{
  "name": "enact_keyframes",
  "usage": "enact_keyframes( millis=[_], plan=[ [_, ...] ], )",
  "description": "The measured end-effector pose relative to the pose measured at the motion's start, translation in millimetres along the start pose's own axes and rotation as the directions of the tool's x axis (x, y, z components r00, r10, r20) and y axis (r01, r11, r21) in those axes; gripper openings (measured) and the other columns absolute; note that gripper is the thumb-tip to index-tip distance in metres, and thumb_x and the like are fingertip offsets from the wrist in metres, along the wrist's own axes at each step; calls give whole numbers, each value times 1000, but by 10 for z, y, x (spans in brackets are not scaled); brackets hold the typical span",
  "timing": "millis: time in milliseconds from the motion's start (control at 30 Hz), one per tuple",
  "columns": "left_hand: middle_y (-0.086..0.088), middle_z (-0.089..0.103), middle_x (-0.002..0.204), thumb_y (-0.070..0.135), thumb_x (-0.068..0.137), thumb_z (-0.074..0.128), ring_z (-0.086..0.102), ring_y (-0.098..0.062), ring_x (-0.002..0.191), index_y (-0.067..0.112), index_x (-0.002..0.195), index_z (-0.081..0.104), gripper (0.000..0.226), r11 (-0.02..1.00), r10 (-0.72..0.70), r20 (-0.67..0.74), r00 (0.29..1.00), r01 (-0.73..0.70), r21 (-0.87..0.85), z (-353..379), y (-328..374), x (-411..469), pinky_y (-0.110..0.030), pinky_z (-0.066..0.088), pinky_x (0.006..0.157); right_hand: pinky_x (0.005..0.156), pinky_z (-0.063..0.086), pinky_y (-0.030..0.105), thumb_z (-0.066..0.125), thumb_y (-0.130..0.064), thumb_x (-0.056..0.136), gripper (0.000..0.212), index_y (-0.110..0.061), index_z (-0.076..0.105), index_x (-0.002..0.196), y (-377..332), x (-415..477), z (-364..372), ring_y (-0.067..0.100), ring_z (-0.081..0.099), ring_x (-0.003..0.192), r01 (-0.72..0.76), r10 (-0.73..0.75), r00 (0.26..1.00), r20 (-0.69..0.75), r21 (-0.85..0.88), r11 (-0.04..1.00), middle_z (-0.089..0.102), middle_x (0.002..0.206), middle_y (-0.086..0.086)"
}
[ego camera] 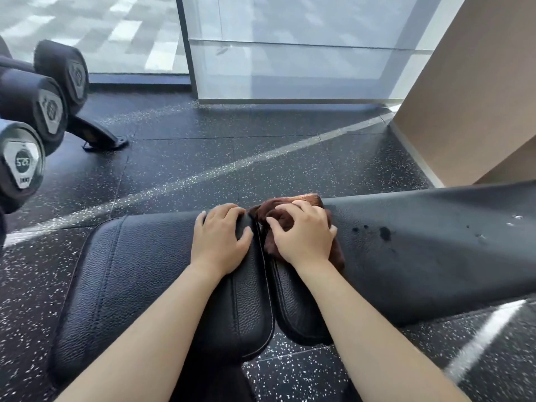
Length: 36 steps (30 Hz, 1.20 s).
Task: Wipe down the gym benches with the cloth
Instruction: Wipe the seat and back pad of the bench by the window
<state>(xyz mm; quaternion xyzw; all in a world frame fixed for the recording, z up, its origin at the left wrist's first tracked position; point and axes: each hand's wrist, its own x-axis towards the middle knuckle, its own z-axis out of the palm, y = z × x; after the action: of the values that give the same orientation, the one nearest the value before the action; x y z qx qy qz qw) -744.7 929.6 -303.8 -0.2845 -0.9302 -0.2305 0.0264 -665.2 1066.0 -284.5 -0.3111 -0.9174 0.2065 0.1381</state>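
A black padded gym bench lies across the view in two parts: a seat pad (139, 271) on the left and a long back pad (420, 256) on the right, with a narrow gap between them. My left hand (222, 237) rests flat on the seat pad at its edge by the gap, fingers spread, holding nothing. My right hand (301, 235) presses a crumpled brown cloth (338, 253) onto the near end of the back pad, just right of the gap. Dark wet spots (384, 233) mark the back pad further right.
A rack of black dumbbells (32, 111) stands at the left, its foot (98, 136) on the speckled black rubber floor (203, 158). Glass panels (290, 53) rise at the back. A tan wall (470, 97) closes the right side behind the bench.
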Motion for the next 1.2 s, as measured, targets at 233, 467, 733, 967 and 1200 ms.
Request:
enact_keyframes(
  millis=[233,467,733,967,1200],
  plan=[
    [7,56,121,45,78,46,47,-15,117,25,112,59,42,1000,-4,-59,998,5,6,60,-29,16,-41,26,109,89,35,49,54,-58,83,26,-39,63,97,-98,353,66,21,44,114,25,-22,999,47,-66,998,59,111,-13],
    [6,57,121,46,78,46,49,-17,114,24,113,60,43,1000,-6,-50,999,6,3,45,-14,10,-42,28,108,87,36,48,52,-55,85,28,-35,63,102,-87,383,-8,24,44,113,46,-35,992,119,-87,995,57,113,-5],
    [-1,52,132,36,86,53,43,-21,125,19,124,56,41,1000,-7,4,1000,7,28,5,47,-82,-46,21,111,88,37,48,59,-55,80,21,-41,64,95,417,-726,-272,13,47,115,89,-86,996,-39,82,993,59,115,-19],
    [-6,46,141,27,88,53,34,-24,135,15,128,53,42,999,-25,-32,999,26,20,24,188,-631,-46,23,111,92,34,48,56,-56,84,26,-39,64,102,293,-260,-201,19,44,119,-38,39,999,-10,30,999,57,122,-15],
    [-9,58,128,32,79,48,48,-29,123,13,117,63,45,1000,-5,-93,996,4,-8,11,168,-736,-48,37,103,91,37,51,59,-53,84,22,-41,63,101,404,-663,-294,17,44,119,29,-28,999,-22,63,998,56,121,-18]
  ],
)
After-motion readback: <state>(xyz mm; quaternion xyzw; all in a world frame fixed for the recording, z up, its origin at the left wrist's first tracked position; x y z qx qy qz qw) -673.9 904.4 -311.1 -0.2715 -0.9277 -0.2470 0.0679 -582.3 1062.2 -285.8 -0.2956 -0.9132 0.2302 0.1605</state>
